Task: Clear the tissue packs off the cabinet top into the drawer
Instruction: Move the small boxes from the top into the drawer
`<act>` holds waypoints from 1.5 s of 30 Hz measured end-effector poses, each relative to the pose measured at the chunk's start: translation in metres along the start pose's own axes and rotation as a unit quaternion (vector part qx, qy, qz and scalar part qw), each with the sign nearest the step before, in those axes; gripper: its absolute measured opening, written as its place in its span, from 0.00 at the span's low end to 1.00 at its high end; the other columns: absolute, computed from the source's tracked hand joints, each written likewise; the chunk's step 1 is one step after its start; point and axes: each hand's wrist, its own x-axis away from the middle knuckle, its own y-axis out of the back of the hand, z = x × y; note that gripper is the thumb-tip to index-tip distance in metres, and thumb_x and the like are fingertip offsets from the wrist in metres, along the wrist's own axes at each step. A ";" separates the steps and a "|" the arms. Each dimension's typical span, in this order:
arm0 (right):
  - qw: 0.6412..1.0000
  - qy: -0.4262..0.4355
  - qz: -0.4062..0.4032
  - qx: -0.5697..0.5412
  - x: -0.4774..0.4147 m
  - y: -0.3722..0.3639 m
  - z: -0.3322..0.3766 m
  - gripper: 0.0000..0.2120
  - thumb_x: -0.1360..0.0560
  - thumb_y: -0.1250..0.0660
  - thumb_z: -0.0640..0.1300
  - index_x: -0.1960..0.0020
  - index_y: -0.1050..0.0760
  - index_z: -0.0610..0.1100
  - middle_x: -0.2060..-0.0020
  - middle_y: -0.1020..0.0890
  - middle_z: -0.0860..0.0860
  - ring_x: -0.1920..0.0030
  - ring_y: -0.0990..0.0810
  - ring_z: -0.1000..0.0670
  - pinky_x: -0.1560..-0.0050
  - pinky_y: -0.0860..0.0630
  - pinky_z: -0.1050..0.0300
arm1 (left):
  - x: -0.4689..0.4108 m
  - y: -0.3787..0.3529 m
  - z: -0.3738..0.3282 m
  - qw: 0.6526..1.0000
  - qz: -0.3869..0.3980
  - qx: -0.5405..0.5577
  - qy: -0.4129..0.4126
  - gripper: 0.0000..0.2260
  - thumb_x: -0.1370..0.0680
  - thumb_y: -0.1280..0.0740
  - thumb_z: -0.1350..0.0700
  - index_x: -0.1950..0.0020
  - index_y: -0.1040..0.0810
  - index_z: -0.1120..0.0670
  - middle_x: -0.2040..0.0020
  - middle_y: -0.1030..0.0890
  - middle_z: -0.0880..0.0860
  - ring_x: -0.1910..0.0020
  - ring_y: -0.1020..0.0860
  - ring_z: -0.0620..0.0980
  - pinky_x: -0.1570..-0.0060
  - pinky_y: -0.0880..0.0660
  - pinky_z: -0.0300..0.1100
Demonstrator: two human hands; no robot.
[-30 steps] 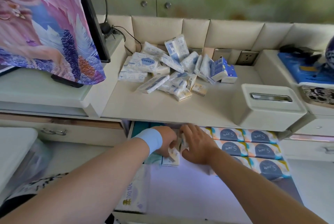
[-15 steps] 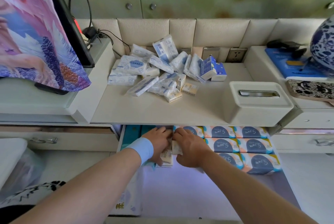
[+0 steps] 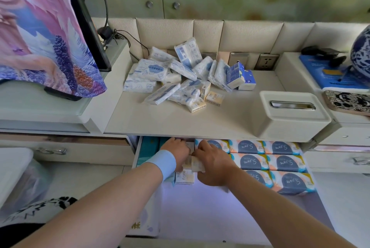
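Note:
A heap of several small tissue packs (image 3: 180,79), white, blue and cream, lies at the back of the cabinet top (image 3: 156,119). Below it the drawer (image 3: 210,213) stands pulled out. Both my hands are inside it, side by side near its back left. My left hand (image 3: 177,153), with a blue wristband, presses on small cream packs (image 3: 185,175) standing there. My right hand (image 3: 212,165) grips one cream pack (image 3: 197,166) by its end. What lies under my palms is hidden.
Rows of larger blue-and-orange tissue packs (image 3: 280,161) fill the drawer's right half. A white tissue box (image 3: 290,115) sits on the cabinet top at the right. A cloth-draped screen (image 3: 50,33) stands on the left, a blue-and-white vase (image 3: 362,51) at the far right.
Both hands have moved a little further back into the drawer with the small cream packs, staying close together. The camera has shifted slightly.

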 end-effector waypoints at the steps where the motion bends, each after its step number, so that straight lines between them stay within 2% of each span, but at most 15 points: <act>1: 1.000 0.020 -0.006 0.020 0.000 -0.002 0.001 0.24 0.34 0.33 0.56 0.40 0.24 0.50 0.48 0.27 0.51 0.51 0.26 0.47 0.50 0.24 0.52 | 0.002 0.003 0.004 1.000 0.016 0.013 -0.008 0.22 0.28 0.28 0.47 0.36 0.24 0.52 0.38 0.25 0.54 0.39 0.27 0.56 0.39 0.30 0.48; 4: 0.995 0.082 -0.020 0.058 -0.001 -0.009 0.011 0.24 0.37 0.33 0.60 0.45 0.20 0.50 0.56 0.22 0.51 0.55 0.26 0.47 0.49 0.27 0.53 | 0.011 0.010 0.019 0.996 0.038 0.073 -0.027 0.17 0.27 0.29 0.52 0.38 0.23 0.51 0.39 0.23 0.51 0.44 0.23 0.54 0.45 0.24 0.48; 7: 0.985 0.144 -0.006 0.094 -0.004 -0.020 0.026 0.23 0.36 0.33 0.63 0.48 0.18 0.50 0.58 0.20 0.51 0.56 0.26 0.47 0.49 0.28 0.52 | 0.023 0.011 0.033 0.992 0.029 0.115 -0.028 0.19 0.25 0.33 0.61 0.34 0.24 0.50 0.36 0.25 0.51 0.40 0.25 0.54 0.41 0.25 0.49; 10: 0.973 0.151 0.020 0.171 -0.010 -0.028 0.036 0.23 0.32 0.34 0.64 0.48 0.19 0.47 0.57 0.21 0.49 0.54 0.27 0.45 0.44 0.30 0.47 | 0.033 0.006 0.044 0.992 0.012 0.120 -0.022 0.21 0.24 0.34 0.63 0.32 0.26 0.50 0.34 0.31 0.53 0.35 0.30 0.53 0.38 0.28 0.49; 13: 0.970 0.101 0.010 0.221 -0.015 -0.032 0.043 0.26 0.31 0.32 0.64 0.47 0.20 0.44 0.53 0.23 0.46 0.51 0.28 0.43 0.42 0.30 0.44 | 0.043 0.001 0.048 0.990 0.024 0.140 -0.006 0.23 0.25 0.33 0.61 0.30 0.28 0.49 0.32 0.34 0.52 0.32 0.34 0.52 0.37 0.29 0.49; 18: 0.968 0.099 -0.015 0.229 -0.015 -0.040 0.043 0.26 0.37 0.25 0.64 0.50 0.19 0.45 0.57 0.24 0.48 0.57 0.25 0.45 0.49 0.26 0.47 | 0.050 0.004 0.051 0.991 0.070 0.118 0.001 0.27 0.23 0.33 0.54 0.25 0.34 0.46 0.27 0.38 0.49 0.30 0.35 0.52 0.36 0.29 0.50; 20: 0.968 0.100 -0.025 0.230 -0.012 -0.042 0.042 0.25 0.35 0.26 0.63 0.48 0.20 0.46 0.57 0.22 0.49 0.57 0.23 0.46 0.47 0.26 0.47 | 0.050 0.010 0.051 0.990 0.100 0.104 0.002 0.27 0.23 0.32 0.51 0.25 0.35 0.46 0.26 0.38 0.49 0.31 0.33 0.52 0.36 0.29 0.51; 24: 0.965 0.095 -0.026 0.241 -0.011 -0.040 0.043 0.23 0.34 0.26 0.63 0.48 0.18 0.47 0.53 0.20 0.48 0.54 0.22 0.45 0.46 0.26 0.46 | 0.052 0.036 0.049 0.987 0.123 0.107 0.007 0.25 0.21 0.34 0.47 0.26 0.32 0.51 0.30 0.29 0.51 0.35 0.27 0.53 0.38 0.27 0.48; 27: 0.976 0.084 0.002 0.202 -0.012 -0.029 0.044 0.25 0.29 0.36 0.67 0.44 0.19 0.48 0.47 0.22 0.47 0.49 0.22 0.44 0.45 0.26 0.45 | 0.050 0.054 0.053 0.983 0.105 0.147 0.014 0.24 0.22 0.32 0.47 0.28 0.30 0.50 0.32 0.26 0.50 0.37 0.25 0.52 0.38 0.27 0.47; 29: 0.983 0.090 -0.034 0.159 -0.018 -0.009 0.044 0.21 0.25 0.42 0.63 0.49 0.18 0.49 0.54 0.21 0.49 0.55 0.21 0.45 0.53 0.26 0.49 | 0.046 0.066 0.060 0.981 0.072 0.180 0.024 0.22 0.23 0.32 0.47 0.30 0.28 0.49 0.33 0.25 0.49 0.38 0.25 0.51 0.38 0.27 0.47; 32: 0.980 0.089 -0.118 0.131 -0.038 0.033 0.036 0.16 0.24 0.43 0.52 0.62 0.20 0.48 0.68 0.23 0.50 0.69 0.22 0.44 0.66 0.33 0.56 | 0.040 0.088 0.073 0.972 0.002 0.230 0.039 0.19 0.23 0.33 0.48 0.32 0.25 0.48 0.34 0.25 0.47 0.39 0.25 0.50 0.39 0.28 0.44; 34: 0.982 0.061 -0.116 0.138 -0.053 0.067 0.027 0.14 0.23 0.42 0.50 0.57 0.20 0.47 0.63 0.20 0.49 0.64 0.20 0.42 0.64 0.33 0.56 | 0.035 0.102 0.080 0.969 -0.037 0.240 0.045 0.18 0.22 0.33 0.50 0.32 0.25 0.48 0.34 0.25 0.47 0.38 0.25 0.50 0.41 0.28 0.42; 36: 0.987 0.012 -0.058 0.149 -0.066 0.100 0.018 0.14 0.22 0.43 0.52 0.44 0.22 0.51 0.48 0.19 0.50 0.50 0.19 0.44 0.53 0.27 0.54 | 0.029 0.110 0.088 0.966 -0.061 0.245 0.060 0.18 0.21 0.34 0.51 0.31 0.26 0.48 0.34 0.25 0.49 0.38 0.25 0.52 0.42 0.27 0.43; 39: 0.983 -0.053 0.030 0.176 -0.080 0.131 -0.005 0.19 0.21 0.41 0.53 0.31 0.31 0.54 0.34 0.27 0.50 0.36 0.25 0.45 0.41 0.28 0.50 | 0.016 0.111 0.096 0.959 -0.067 0.262 0.087 0.18 0.21 0.35 0.53 0.31 0.28 0.46 0.34 0.25 0.49 0.39 0.25 0.53 0.40 0.27 0.46; 45: 0.970 -0.191 0.056 0.142 -0.107 0.125 -0.064 0.29 0.24 0.36 0.47 0.25 0.40 0.48 0.30 0.36 0.45 0.30 0.33 0.42 0.36 0.29 0.45 | -0.020 0.114 0.077 0.973 -0.057 0.215 0.054 0.22 0.20 0.39 0.59 0.27 0.31 0.46 0.26 0.33 0.49 0.31 0.30 0.54 0.36 0.31 0.46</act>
